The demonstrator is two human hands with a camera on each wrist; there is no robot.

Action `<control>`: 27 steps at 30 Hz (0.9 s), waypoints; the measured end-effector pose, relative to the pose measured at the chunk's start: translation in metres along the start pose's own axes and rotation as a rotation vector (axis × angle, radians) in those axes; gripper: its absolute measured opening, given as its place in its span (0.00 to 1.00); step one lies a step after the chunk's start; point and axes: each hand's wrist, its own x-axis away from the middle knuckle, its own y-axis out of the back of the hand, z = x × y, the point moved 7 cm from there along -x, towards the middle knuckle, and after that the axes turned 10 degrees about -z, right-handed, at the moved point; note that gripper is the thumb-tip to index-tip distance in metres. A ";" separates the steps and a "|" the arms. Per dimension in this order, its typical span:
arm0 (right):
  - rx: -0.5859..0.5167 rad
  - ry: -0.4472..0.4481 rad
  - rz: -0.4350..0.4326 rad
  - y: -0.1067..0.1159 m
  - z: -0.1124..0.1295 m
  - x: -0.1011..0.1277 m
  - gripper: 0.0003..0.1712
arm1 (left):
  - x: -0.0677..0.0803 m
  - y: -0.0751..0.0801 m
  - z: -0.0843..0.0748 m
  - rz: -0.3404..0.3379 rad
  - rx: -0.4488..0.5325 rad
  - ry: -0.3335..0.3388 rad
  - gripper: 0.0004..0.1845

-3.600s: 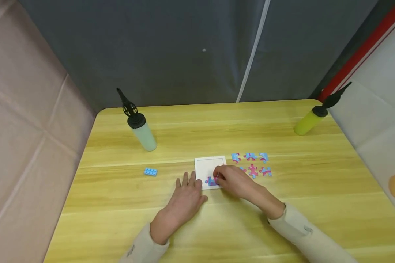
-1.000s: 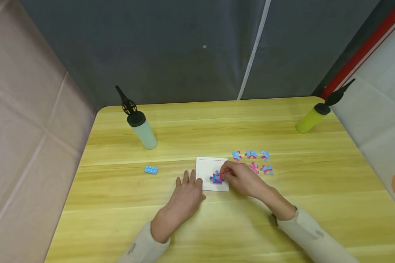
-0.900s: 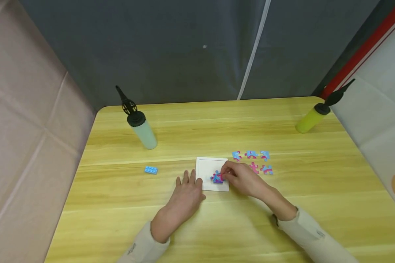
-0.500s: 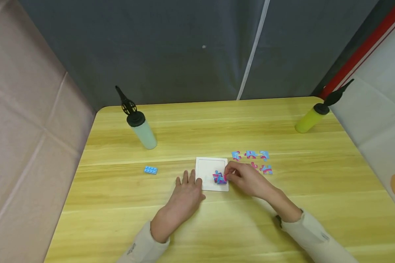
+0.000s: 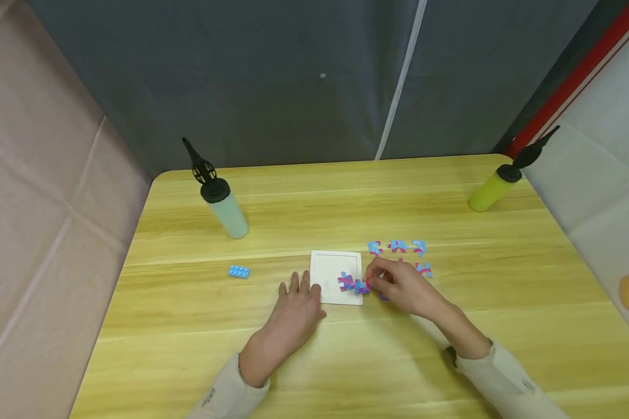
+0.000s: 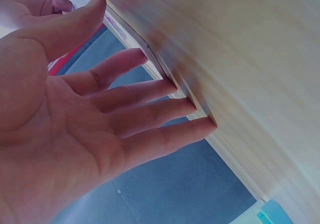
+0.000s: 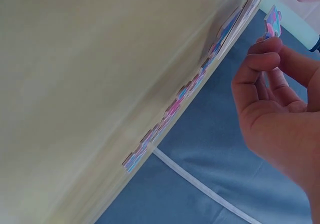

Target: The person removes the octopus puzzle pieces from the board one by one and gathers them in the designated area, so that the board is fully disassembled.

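Observation:
A white puzzle tray lies on the wooden table. One pink-and-blue puzzle piece rests on the tray near its right side. My right hand pinches another puzzle piece between thumb and fingertips at the tray's right edge; the right wrist view shows this piece lifted off the table. My left hand lies flat on the table, straight fingers against the tray's left edge. Several loose pieces lie right of the tray.
A small blue brick lies left of the tray. A pale green bottle with a black nozzle stands at the back left, a yellow-green bottle at the back right. A dark curtain hangs behind the table.
My right hand has drawn back to the right, from over the tray's middle to its right edge, carrying a piece. One piece stays on the tray. The left hand has not moved.

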 end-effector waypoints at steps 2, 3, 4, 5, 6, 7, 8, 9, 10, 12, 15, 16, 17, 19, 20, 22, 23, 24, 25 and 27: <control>0.000 0.000 -0.005 0.001 -0.001 0.001 0.04 | 0.000 0.000 0.000 -0.002 -0.001 -0.002 0.22; -0.002 -0.003 -0.005 0.002 -0.002 0.002 0.04 | 0.000 0.000 0.000 -0.002 -0.001 -0.002 0.22; -0.004 -0.006 -0.004 0.002 -0.002 0.002 0.04 | 0.000 0.001 0.000 -0.002 -0.002 -0.002 0.22; -0.006 -0.009 -0.005 0.002 -0.003 0.003 0.04 | 0.000 0.001 0.000 -0.002 -0.002 -0.002 0.22; -0.005 -0.012 -0.006 0.003 -0.003 0.003 0.05 | 0.000 0.001 0.000 0.000 -0.001 -0.001 0.22; -0.007 -0.016 -0.007 0.003 -0.004 0.004 0.05 | 0.000 0.001 0.000 0.000 -0.001 -0.001 0.22; -0.007 -0.020 -0.008 0.004 -0.005 0.004 0.05 | 0.001 0.001 0.000 0.002 0.000 0.001 0.22; -0.007 -0.021 -0.009 0.005 -0.005 0.005 0.05 | 0.001 0.001 0.000 0.004 0.001 0.002 0.22; -0.007 -0.021 -0.012 0.005 -0.006 0.005 0.05 | 0.001 0.001 0.000 0.005 0.002 0.002 0.22; -0.004 -0.019 -0.019 0.007 -0.007 0.007 0.05 | 0.000 0.001 0.000 0.003 0.005 0.003 0.22; -0.002 -0.011 -0.023 0.009 -0.008 0.008 0.05 | 0.000 0.001 0.000 -0.003 0.010 0.003 0.22; -0.001 -0.009 -0.023 0.010 -0.009 0.009 0.05 | 0.000 0.001 0.000 -0.005 0.011 0.003 0.22; 0.001 -0.005 -0.025 0.010 -0.009 0.009 0.06 | 0.000 0.001 0.000 -0.008 0.010 0.001 0.22; 0.006 0.002 -0.027 0.012 -0.010 0.010 0.07 | 0.000 0.001 0.000 -0.013 0.006 -0.003 0.22; 0.008 0.004 -0.026 0.012 -0.011 0.011 0.07 | 0.001 0.001 0.000 -0.015 0.003 -0.006 0.22; 0.011 0.008 -0.029 0.014 -0.012 0.012 0.07 | 0.001 0.001 0.000 -0.020 -0.003 -0.011 0.22; 0.011 0.008 -0.028 0.014 -0.013 0.012 0.07 | 0.000 0.002 0.000 -0.022 -0.004 -0.013 0.22; 0.011 0.008 -0.026 0.015 -0.013 0.013 0.06 | 0.000 0.002 0.000 -0.023 -0.003 -0.013 0.22; 0.011 0.009 -0.026 0.016 -0.014 0.013 0.06 | 0.000 0.002 -0.001 -0.023 -0.002 -0.013 0.22; 0.011 0.009 -0.029 0.017 -0.015 0.014 0.06 | 0.001 0.002 -0.001 -0.020 0.004 -0.011 0.22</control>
